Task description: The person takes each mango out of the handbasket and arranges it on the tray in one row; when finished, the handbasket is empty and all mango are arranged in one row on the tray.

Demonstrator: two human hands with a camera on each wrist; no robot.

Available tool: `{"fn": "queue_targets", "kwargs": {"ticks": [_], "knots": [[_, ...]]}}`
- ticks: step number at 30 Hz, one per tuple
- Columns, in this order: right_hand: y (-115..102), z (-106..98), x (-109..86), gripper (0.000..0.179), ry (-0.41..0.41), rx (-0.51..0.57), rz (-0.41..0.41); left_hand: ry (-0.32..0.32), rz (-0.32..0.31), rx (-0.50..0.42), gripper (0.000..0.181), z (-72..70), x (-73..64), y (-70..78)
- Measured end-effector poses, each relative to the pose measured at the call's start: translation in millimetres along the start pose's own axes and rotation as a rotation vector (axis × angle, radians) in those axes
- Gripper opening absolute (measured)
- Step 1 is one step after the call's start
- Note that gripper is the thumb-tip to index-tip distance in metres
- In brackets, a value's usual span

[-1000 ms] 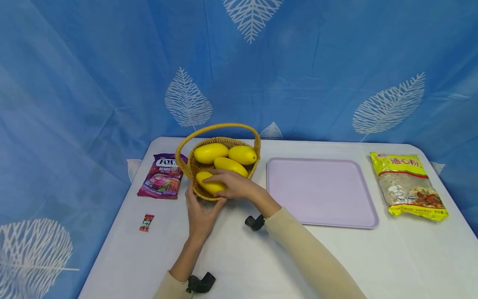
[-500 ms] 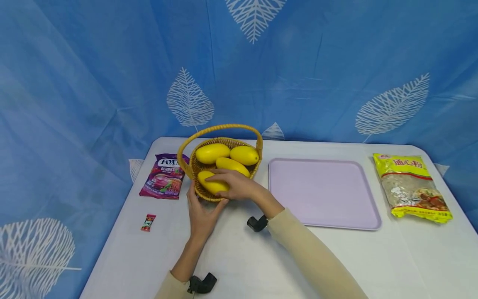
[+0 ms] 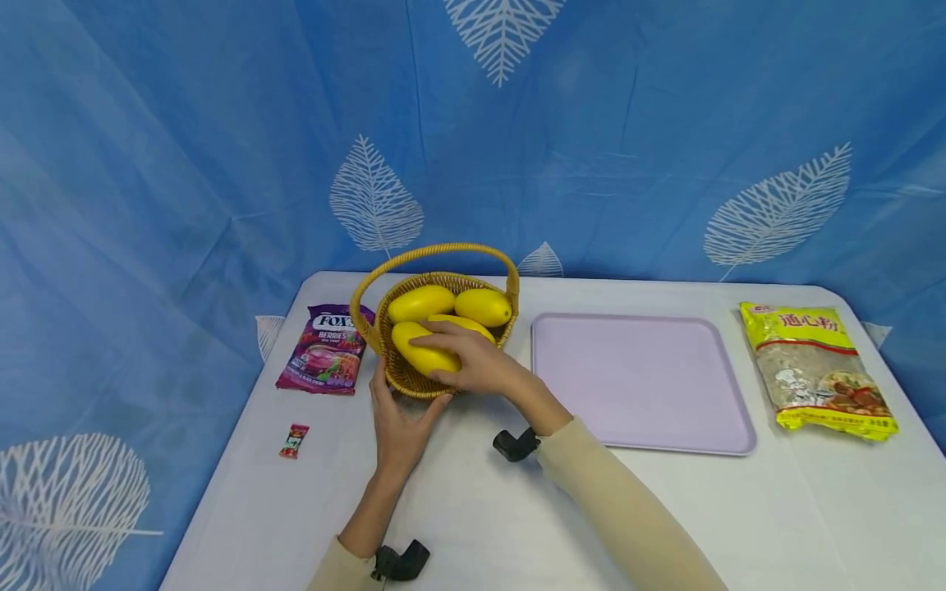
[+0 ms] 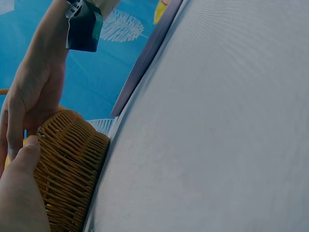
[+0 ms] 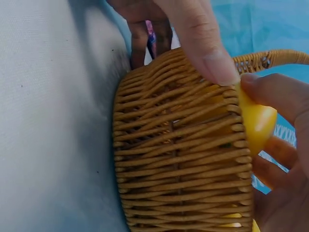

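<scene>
A wicker basket [image 3: 396,384] with an arched handle stands at the back left of the white table and contains several yellow mangoes [image 3: 482,307]. My left hand [image 3: 399,427] holds the basket's near left side, its thumb [image 4: 30,153] up at the rim in the left wrist view. Over the basket's front, my right hand [image 3: 473,361] grips the nearest mango [image 3: 421,348] between thumb and fingers. That mango partly covers the middle one behind it. In the right wrist view the gripped mango [image 5: 256,121] shows above the rim, partly hidden by the wicker wall.
A purple candy bag [image 3: 325,351] lies left of the basket, with a small wrapped candy [image 3: 293,441] nearer the front. Right of the basket lies a lilac tray [image 3: 636,382]. Farther right is a yellow pasta bag [image 3: 816,369]. A blue curtain [image 3: 591,164] hangs behind the table.
My right hand has raised the front mango from its spot at the basket's near side, so it now overlaps the middle mango. The left hand stays at the basket's side.
</scene>
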State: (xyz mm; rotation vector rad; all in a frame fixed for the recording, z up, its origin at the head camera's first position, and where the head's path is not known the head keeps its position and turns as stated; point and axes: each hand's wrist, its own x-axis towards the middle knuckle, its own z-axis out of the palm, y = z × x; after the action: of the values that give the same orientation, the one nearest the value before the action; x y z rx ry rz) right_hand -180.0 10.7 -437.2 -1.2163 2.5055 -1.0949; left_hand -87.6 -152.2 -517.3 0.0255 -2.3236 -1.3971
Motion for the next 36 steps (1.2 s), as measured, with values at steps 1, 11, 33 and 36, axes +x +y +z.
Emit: {"fn": "queue_targets", "kwargs": {"ticks": [1, 11, 33, 36], "knots": [[-0.9, -1.7, -1.3, 0.048, 0.013, 0.003, 0.002, -0.001, 0.002, 0.000, 0.109, 0.2, -0.1, -0.4], [-14.2, -27.1, -24.4, 0.049, 0.210, -0.004, -0.076, -0.004, 0.002, 0.003, 0.109, 0.7, -1.0, -0.6], [8.2, -64.7, -123.4, 0.054, 0.536, -0.067, 0.094, 0.006, -0.013, -0.020, 0.107, 0.4, -0.4, 1.1], [22.3, -62.0, -134.5, 0.053, 0.554, -0.095, 0.175, 0.005, -0.009, -0.019, 0.107, 0.3, -0.7, 1.0]]}}
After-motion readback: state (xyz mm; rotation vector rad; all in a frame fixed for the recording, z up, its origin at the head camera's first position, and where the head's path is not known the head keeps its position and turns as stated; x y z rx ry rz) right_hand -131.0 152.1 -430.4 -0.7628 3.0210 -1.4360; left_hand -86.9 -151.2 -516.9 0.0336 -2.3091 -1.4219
